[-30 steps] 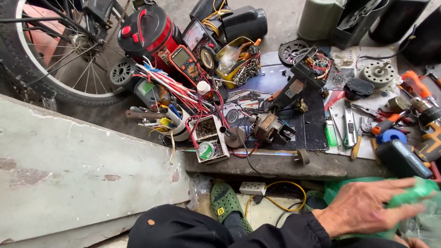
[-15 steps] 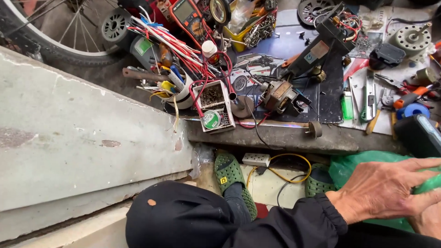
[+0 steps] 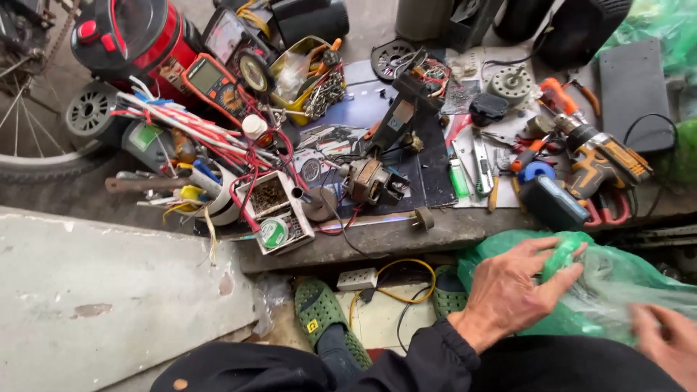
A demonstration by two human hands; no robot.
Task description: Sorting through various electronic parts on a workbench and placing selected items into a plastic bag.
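Head view, looking down over a cluttered stone ledge (image 3: 377, 243). Just below the ledge's right end lies a green plastic bag (image 3: 617, 287), thin, translucent and crumpled. The left hand (image 3: 512, 290) rests on the bag with fingers spread, thumb and forefinger pinching a bunched fold near its top. The right hand (image 3: 668, 337) shows only blurred at the lower right edge, touching the bag; whether it grips cannot be told. The bag looks light, soft and slippery, easy to tear, and best held by a gathered fold like this one. On the ledge above the bag lie an orange cordless drill (image 3: 599, 156) and a small motor (image 3: 367, 181); below the ledge's middle are green sandals (image 3: 323, 319) and a yellow cable (image 3: 403, 279). Compared with half a second ago, the left hand has closed from flat on the bag to pinching it, and the camera has tilted up.
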